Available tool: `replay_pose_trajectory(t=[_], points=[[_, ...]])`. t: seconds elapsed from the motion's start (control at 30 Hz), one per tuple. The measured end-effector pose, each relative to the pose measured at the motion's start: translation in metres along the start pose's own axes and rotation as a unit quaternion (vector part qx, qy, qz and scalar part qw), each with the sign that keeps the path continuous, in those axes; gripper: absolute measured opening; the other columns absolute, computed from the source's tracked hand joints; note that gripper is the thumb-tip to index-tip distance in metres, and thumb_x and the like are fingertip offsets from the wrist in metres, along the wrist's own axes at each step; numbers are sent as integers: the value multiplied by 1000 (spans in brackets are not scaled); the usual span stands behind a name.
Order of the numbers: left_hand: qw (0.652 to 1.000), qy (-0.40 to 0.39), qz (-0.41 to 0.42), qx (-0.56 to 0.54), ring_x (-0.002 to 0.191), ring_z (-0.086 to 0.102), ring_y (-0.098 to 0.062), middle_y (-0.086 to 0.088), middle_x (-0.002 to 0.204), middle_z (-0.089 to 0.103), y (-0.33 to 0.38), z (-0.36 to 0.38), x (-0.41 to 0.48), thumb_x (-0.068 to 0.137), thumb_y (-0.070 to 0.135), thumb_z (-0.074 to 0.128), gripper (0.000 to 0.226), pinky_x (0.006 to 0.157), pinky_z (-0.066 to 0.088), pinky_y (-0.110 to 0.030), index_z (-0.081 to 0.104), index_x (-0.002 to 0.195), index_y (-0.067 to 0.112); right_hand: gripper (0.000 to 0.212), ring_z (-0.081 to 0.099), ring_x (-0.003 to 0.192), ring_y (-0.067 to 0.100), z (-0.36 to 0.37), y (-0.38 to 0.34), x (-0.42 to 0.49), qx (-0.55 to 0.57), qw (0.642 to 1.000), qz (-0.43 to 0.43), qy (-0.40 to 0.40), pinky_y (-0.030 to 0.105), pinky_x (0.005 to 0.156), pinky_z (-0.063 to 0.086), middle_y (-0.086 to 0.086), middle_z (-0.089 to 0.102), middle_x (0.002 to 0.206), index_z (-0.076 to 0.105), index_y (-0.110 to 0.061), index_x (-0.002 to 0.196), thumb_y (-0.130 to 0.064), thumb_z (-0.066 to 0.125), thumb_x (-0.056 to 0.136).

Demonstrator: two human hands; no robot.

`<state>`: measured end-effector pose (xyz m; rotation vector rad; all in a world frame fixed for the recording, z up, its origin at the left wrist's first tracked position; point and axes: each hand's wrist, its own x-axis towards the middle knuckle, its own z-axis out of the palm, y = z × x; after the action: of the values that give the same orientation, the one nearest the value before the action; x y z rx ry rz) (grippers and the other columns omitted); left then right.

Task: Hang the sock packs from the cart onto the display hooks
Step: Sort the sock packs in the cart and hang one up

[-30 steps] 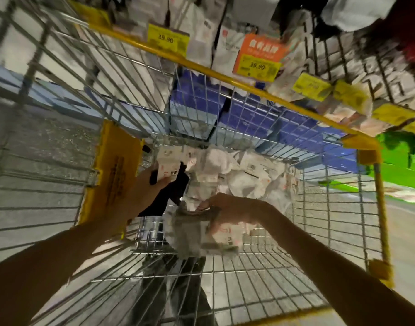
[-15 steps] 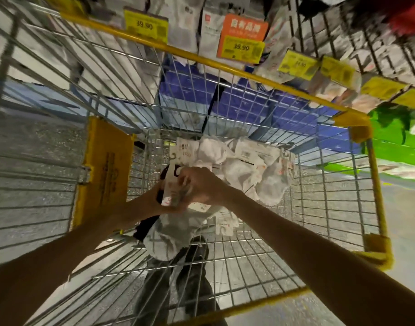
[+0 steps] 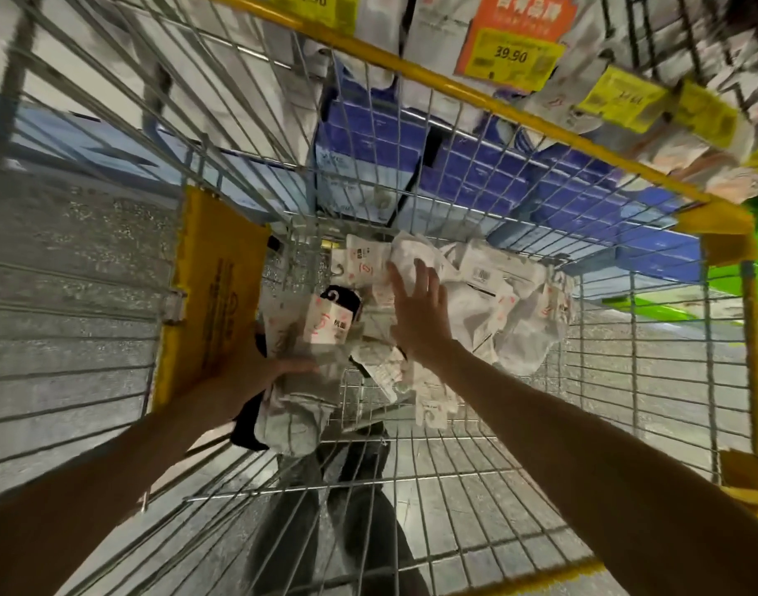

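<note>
White sock packs (image 3: 497, 294) were heaped at the cart's (image 3: 411, 73) far end in the head view. A bundle (image 3: 325, 333) was gripped by the left hand (image 3: 265, 374); the right hand (image 3: 420, 314) was spread, fingers apart, over the heap. Light and floppy, packs would best be pinched at the card headers (image 3: 482, 273).

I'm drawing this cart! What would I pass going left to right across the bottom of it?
Yellow flap → left hand holding a sock bundle → right hand → loose sock pile → yellow corner post.
</note>
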<state>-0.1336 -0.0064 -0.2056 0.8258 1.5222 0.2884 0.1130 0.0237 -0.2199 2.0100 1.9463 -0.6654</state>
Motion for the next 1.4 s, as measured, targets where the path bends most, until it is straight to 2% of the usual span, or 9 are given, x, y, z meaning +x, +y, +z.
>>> replay_pose_trajectory(t=[0.3,0.47,0.7,0.83,1.0,1.13,1.2,1.3,1.4], points=[[1000,19,20,-4,99,67,-12,4,116,70,15,11,11,60,13,93,75,75,56,-27,59,127,19,35,52,118,28,-2,-9,-2,32,997,-25,70,34,104,36,13,60,124,59,-10,124,-2,55,90],[998,52,33,14,78,66,-14,1,99,69,28,11,11,60,22,92,68,55,54,-24,59,118,15,57,70,93,27,-11,2,-28,106,983,-82,123,25,77,51,14,68,117,59,-16,131,16,54,84],[976,161,93,117,84,68,-30,-3,97,70,79,-1,-32,57,43,92,69,68,59,-44,50,110,27,23,67,92,30,-73,17,-65,207,976,-67,33,33,71,50,8,70,99,59,-12,106,-3,63,85],[957,153,209,129,107,62,-30,-3,119,65,167,0,-85,64,37,86,85,82,56,-50,42,137,28,22,65,97,33,-164,22,-111,195,975,-106,27,39,77,53,15,69,109,59,-6,113,-12,59,92],[915,166,320,178,109,62,-35,-12,122,67,283,-7,-169,68,40,86,93,82,55,-44,39,146,21,18,56,84,-8,-295,19,-170,206,963,-170,38,10,75,42,-9,57,100,57,-42,101,-29,62,91],[922,111,355,102,78,64,2,34,81,67,341,-10,-244,61,33,93,59,66,50,-11,54,103,47,51,38,95,-29,-408,3,-215,242,947,-194,84,-3,94,24,-37,39,103,42,-61,97,-13,57,96],[916,92,388,46,86,62,15,31,91,68,362,-11,-279,66,27,88,60,77,51,-12,54,114,38,46,46,99,-14,-459,-11,-240,302,922,-212,113,3,93,34,-32,46,107,50,-52,103,-9,61,93],[917,93,388,2,117,53,-2,8,125,57,398,-20,-331,65,39,91,87,108,40,-27,46,136,14,38,55,82,-2,-511,-15,-269,446,850,-235,154,10,64,47,-8,53,99,52,-23,110,8,59,90],[904,48,423,-48,105,65,-4,-2,126,63,430,-26,-377,74,23,87,82,94,55,-28,43,142,12,38,59,84,-5,-552,-16,-294,426,839,-262,217,12,63,47,2,56,100,50,-6,119,12,61,88]])
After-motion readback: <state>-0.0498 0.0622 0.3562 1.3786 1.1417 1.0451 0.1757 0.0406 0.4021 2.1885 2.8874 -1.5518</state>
